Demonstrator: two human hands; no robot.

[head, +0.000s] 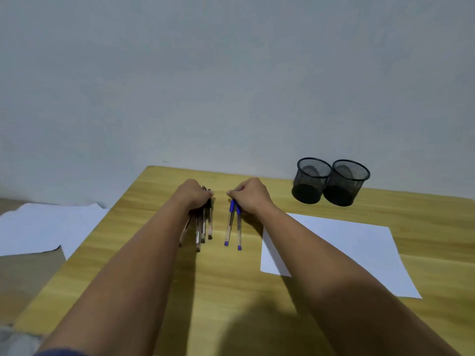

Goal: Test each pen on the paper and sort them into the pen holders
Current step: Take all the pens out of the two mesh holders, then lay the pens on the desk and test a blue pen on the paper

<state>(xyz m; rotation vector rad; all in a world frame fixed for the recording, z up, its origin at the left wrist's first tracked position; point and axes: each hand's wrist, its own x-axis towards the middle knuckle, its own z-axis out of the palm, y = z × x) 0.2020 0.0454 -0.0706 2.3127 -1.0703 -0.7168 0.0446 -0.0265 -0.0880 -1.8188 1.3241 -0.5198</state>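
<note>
My left hand [194, 194] is closed over the capped ends of a bunch of several black pens [203, 227] whose clear barrels fan out toward me on the wooden table [221, 286]. My right hand [250, 195] is closed on the caps of two blue pens [234, 227], which also point toward me. A white sheet of paper [341, 250] lies to the right, partly under my right forearm. Two black mesh pen holders, the left one [311, 181] and the right one [347, 183], stand side by side at the far right; both look empty.
The table's far edge meets a plain grey wall. Off the table's left edge, more white sheets [43, 227] lie on a lower surface. A dark shadow covers the near table between my forearms.
</note>
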